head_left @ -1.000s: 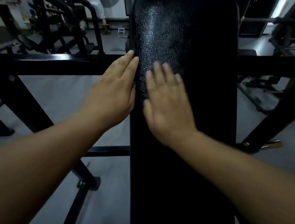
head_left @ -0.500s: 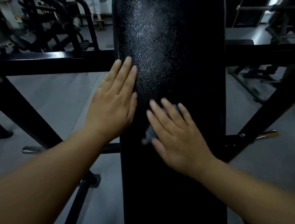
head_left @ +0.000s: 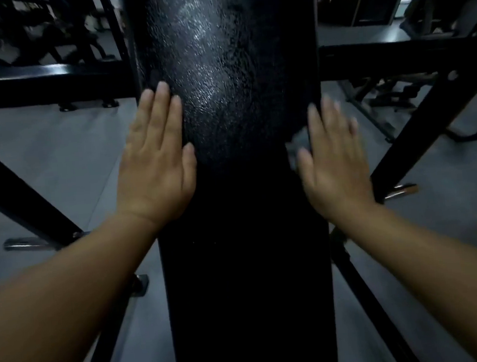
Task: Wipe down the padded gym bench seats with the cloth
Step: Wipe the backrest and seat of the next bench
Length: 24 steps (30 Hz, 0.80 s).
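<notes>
Two hands are at the padded bench seat (head_left: 237,252), one at each long edge. The left hand (head_left: 156,170) lies flat on the left edge, fingers straight and together, gripping nothing. It has stayed on that edge over the last second, so I read it as a brace only.

The right hand (head_left: 334,167) is what has changed. A second ago it sat just beside the left one, left of the pad's middle line. Half a second ago it was near the middle, and now it is at the right edge, with most of it overhanging. From here it is smeared with motion, yet the fingers look extended, pressing rather than curled. The cloth (head_left: 300,143) is under that hand. I can see only a grey scrap of it beside the thumb, lying on the pad just inside the right edge.

My judgement is that one crosswise stroke has carried the cloth from left to right, so this band of the pad counts as wiped. The glossy far part, beyond the black crossbar (head_left: 38,82) of the frame, and the dark near end show no sign either way, so I'd treat both as still to do. Next I'd want a return pass on a fresh band. I'd mind the edge on that pass, since only the hand's pressure seems to keep the cloth in place.
</notes>
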Each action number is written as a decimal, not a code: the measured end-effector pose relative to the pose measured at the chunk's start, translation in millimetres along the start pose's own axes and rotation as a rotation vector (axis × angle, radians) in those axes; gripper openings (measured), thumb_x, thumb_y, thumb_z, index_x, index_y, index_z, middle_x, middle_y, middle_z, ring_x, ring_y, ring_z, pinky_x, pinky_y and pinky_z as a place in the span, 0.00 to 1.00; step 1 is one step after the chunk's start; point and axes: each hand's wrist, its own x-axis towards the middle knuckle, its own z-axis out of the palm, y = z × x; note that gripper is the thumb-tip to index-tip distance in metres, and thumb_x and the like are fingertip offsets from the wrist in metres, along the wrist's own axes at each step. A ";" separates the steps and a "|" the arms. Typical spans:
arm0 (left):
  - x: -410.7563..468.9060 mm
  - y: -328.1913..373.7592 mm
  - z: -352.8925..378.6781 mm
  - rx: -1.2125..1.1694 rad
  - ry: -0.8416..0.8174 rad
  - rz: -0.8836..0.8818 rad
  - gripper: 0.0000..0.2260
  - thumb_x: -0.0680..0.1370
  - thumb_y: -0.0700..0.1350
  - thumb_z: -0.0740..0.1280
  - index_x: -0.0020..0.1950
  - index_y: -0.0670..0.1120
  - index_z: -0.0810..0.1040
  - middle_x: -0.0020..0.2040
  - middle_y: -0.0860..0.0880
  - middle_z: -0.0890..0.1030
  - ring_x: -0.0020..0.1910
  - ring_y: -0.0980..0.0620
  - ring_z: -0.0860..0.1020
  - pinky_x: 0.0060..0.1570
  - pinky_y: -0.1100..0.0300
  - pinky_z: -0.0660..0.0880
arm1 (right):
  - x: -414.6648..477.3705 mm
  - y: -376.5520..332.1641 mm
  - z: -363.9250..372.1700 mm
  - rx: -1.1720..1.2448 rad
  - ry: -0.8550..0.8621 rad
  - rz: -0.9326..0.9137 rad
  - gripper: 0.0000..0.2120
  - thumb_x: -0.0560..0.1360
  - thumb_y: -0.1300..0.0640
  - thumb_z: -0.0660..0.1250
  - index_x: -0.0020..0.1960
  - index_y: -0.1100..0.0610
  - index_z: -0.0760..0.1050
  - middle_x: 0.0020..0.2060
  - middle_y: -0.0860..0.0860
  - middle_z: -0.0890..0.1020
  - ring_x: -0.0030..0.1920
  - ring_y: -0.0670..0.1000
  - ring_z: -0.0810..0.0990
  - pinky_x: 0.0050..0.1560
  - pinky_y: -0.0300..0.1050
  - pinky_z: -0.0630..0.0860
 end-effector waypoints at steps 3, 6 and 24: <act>-0.8 1.0 3.3 0.006 -0.007 -0.006 0.27 0.83 0.48 0.52 0.79 0.37 0.57 0.80 0.39 0.55 0.80 0.40 0.51 0.77 0.43 0.55 | 2.7 -53.4 11.7 0.026 0.122 0.030 0.30 0.81 0.48 0.53 0.78 0.64 0.59 0.78 0.63 0.59 0.78 0.64 0.56 0.77 0.63 0.52; -0.4 0.4 2.6 0.020 -0.003 -0.001 0.27 0.83 0.48 0.52 0.79 0.37 0.57 0.80 0.39 0.54 0.80 0.40 0.51 0.77 0.43 0.55 | -73.3 -66.6 19.9 -0.017 -0.063 -0.503 0.28 0.81 0.51 0.59 0.78 0.62 0.61 0.78 0.60 0.62 0.78 0.62 0.59 0.77 0.60 0.55; -3.4 -3.2 4.7 0.082 0.031 -0.014 0.27 0.84 0.49 0.50 0.80 0.39 0.55 0.80 0.40 0.55 0.80 0.40 0.52 0.78 0.58 0.43 | -42.1 -22.9 6.7 0.236 0.167 -0.108 0.10 0.77 0.55 0.67 0.55 0.60 0.78 0.70 0.64 0.70 0.70 0.66 0.68 0.71 0.59 0.65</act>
